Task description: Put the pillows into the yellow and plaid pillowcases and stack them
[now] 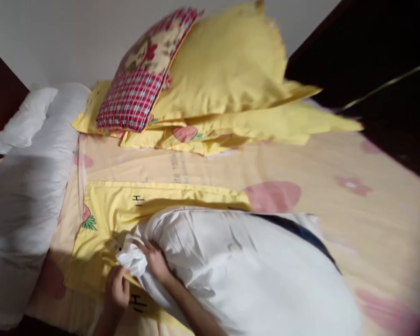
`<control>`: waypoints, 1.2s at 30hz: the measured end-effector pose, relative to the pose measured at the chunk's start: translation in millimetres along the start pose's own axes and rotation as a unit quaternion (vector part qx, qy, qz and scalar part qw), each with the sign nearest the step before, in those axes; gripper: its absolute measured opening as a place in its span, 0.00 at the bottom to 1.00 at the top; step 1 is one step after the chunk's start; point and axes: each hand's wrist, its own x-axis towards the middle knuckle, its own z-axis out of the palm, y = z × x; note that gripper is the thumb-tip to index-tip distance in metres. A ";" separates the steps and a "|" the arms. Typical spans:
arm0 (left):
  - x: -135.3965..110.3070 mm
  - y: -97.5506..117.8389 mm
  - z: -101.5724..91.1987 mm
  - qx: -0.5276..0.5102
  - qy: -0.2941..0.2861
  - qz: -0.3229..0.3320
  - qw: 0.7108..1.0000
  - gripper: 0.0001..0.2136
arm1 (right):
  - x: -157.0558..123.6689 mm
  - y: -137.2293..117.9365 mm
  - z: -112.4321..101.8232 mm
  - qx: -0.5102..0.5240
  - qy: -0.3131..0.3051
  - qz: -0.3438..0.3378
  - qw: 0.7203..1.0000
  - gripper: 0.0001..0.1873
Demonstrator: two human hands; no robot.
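Observation:
A big white pillow [252, 270] lies across the near part of the bed, over a yellow pillowcase [126, 210] with a strawberry print. My right hand [156, 260] is closed on the bunched corner of the white pillow at its left end. My left hand [117, 289] sits just below and to the left, its fingers pinching the edge of the yellow pillowcase. Both forearms come in from the bottom of the view.
A pale sheet [336, 205] with pink shapes covers the bed. At the head lie yellow pillows [227, 74] and a red checked cushion [140, 88]. A white duvet [28, 186] is heaped along the left side. Dark furniture [378, 65] stands at the right.

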 end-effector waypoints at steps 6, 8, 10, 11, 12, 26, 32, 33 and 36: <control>46.6 21.9 18.5 0.119 -0.077 -0.024 0.990 0.25 | -9.8 37.7 -42.8 -0.144 0.079 -0.039 0.986 0.33; 48.7 18.5 7.6 0.146 -0.112 -0.030 0.982 0.22 | -7.9 49.1 -44.7 -0.191 0.071 -0.068 0.977 0.34; 45.3 12.4 -7.4 0.156 -0.152 -0.005 0.976 0.16 | -1.9 58.9 -34.7 -0.212 0.037 -0.095 0.972 0.34; 42.3 10.5 -15.2 0.153 -0.171 0.018 0.973 0.14 | 2.7 62.4 -27.6 -0.222 0.024 -0.105 0.969 0.33; 38.9 10.3 -22.7 0.144 -0.189 0.044 0.970 0.13 | 8.3 64.7 -20.4 -0.232 0.017 -0.111 0.966 0.32; 25.9 62.0 -35.2 0.090 -0.101 0.079 0.988 0.07 | 8.8 -9.9 19.4 -0.187 -0.211 -0.147 0.948 0.09; 2.3 55.3 9.1 0.095 0.056 0.123 0.986 0.16 | 63.8 -27.0 31.4 -0.174 -0.182 -0.067 0.966 0.13; 1.3 51.5 7.3 0.086 0.080 0.089 0.989 0.17 | 65.3 -30.3 25.1 -0.170 -0.180 -0.064 0.967 0.14; 3.8 39.7 -13.4 0.070 0.119 -0.022 0.990 0.12 | 43.1 -42.6 -18.4 -0.147 -0.175 -0.085 0.970 0.21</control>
